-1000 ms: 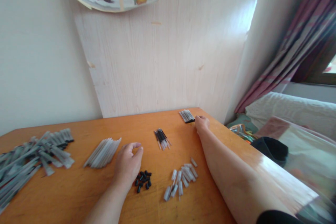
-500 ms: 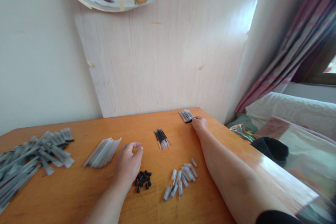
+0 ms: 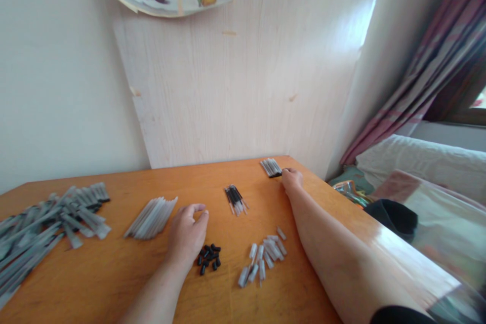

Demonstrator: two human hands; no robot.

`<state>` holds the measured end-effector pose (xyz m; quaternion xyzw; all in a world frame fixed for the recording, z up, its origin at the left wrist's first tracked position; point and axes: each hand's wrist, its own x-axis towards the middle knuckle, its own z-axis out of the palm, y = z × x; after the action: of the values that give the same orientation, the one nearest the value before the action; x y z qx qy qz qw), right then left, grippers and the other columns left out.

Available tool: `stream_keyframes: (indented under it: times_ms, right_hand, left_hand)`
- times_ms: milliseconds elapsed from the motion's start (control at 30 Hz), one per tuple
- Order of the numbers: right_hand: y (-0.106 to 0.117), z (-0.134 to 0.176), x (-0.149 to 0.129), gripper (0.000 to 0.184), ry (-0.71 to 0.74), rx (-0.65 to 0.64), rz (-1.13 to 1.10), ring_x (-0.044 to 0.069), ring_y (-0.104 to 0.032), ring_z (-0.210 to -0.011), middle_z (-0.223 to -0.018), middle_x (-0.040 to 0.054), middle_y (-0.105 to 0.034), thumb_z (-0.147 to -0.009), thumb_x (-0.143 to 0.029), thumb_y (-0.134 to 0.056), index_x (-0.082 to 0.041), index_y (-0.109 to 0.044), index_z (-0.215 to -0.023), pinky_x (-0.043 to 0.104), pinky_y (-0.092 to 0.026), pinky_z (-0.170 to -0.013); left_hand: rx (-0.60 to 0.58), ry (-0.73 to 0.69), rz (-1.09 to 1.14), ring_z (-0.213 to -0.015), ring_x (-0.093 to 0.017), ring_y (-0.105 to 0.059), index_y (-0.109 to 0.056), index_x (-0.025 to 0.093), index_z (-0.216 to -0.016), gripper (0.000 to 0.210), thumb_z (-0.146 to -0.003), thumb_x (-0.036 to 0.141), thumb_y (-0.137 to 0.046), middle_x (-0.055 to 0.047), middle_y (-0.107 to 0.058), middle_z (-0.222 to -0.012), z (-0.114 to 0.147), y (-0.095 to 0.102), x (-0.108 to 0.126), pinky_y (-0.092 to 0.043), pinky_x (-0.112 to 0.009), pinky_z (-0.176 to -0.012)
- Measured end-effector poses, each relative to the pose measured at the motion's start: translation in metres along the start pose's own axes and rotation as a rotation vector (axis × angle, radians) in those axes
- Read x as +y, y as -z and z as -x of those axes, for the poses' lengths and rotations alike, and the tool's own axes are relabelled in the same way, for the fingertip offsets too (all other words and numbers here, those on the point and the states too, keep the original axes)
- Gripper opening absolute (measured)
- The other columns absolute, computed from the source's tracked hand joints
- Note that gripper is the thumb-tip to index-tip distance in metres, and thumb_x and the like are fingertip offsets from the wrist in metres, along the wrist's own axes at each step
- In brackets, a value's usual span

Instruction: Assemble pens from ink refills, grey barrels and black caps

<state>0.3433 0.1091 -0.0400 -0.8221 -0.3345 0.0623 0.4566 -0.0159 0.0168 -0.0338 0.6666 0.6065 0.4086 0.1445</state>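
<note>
My right hand reaches to the far right of the table, its fingers pinched together beside a row of assembled pens with pale barrels and black ends. Whatever those fingers hold, if anything, is too small to tell. My left hand hovers or rests near the middle, thumb and forefinger apart with nothing seen between them. Just left of it lies a bundle of clear pen barrels. Small black plugs are heaped by its wrist. Dark pen refills with pale tips lie between the hands, and translucent caps are scattered nearer me.
A large pile of grey, translucent pen parts spreads over the left of the wooden table. The pale board stands behind the table. Beyond its right edge are a black bag-like item and bedding.
My right hand has shifted very slightly right, leaving a little more of the pen row showing. The view has turned a touch left; my left hand keeps its pose.
</note>
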Motion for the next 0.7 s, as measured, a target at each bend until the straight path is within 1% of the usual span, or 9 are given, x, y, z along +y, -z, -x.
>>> stream_keyframes:
  times_ms: [167, 300, 500, 700]
  right_hand:
    - [0.003, 0.002, 0.001, 0.038, 0.003, 0.017, -0.008, 0.021, -0.064, -0.079, -0.088, 0.0099, -0.072, -0.077, -0.032, -0.045, -0.018, -0.076, -0.094, 0.023, -0.041, -0.060]
    - [0.004, 0.004, 0.002, 0.038, 0.015, 0.021, -0.010, 0.021, -0.063, -0.078, -0.088, 0.0086, -0.072, -0.078, -0.034, -0.045, -0.018, -0.076, -0.092, 0.023, -0.041, -0.060]
    - [0.004, 0.008, 0.003, 0.037, 0.031, 0.026, -0.023, 0.019, -0.061, -0.073, -0.082, 0.0069, -0.071, -0.077, -0.035, -0.044, -0.018, -0.075, -0.088, 0.023, -0.039, -0.058]
    - [0.010, 0.017, 0.001, 0.037, 0.040, 0.036, -0.073, 0.020, -0.059, -0.068, -0.074, 0.0070, -0.069, -0.075, -0.035, -0.044, -0.016, -0.075, -0.085, 0.024, -0.037, -0.054]
  left_hand:
    - [0.003, 0.000, 0.019, -0.104, -0.022, -0.059, -0.064, 0.017, -0.096, 0.030, -0.080, 0.037, -0.049, -0.010, -0.067, -0.106, -0.001, -0.003, -0.003, -0.042, -0.035, -0.094]
    - [0.002, -0.001, 0.016, -0.106, -0.022, -0.058, -0.065, 0.017, -0.096, 0.029, -0.080, 0.035, -0.049, -0.010, -0.066, -0.106, -0.002, -0.004, -0.004, -0.041, -0.034, -0.094]
    - [0.019, -0.021, 0.009, -0.104, -0.022, -0.058, -0.065, 0.017, -0.095, 0.028, -0.081, 0.034, -0.049, -0.010, -0.066, -0.104, -0.001, -0.004, -0.003, -0.041, -0.033, -0.093]
    - [0.031, -0.035, 0.008, -0.101, -0.021, -0.058, -0.065, 0.017, -0.094, 0.025, -0.080, 0.031, -0.050, -0.009, -0.066, -0.103, 0.000, -0.007, -0.004, -0.040, -0.032, -0.093]
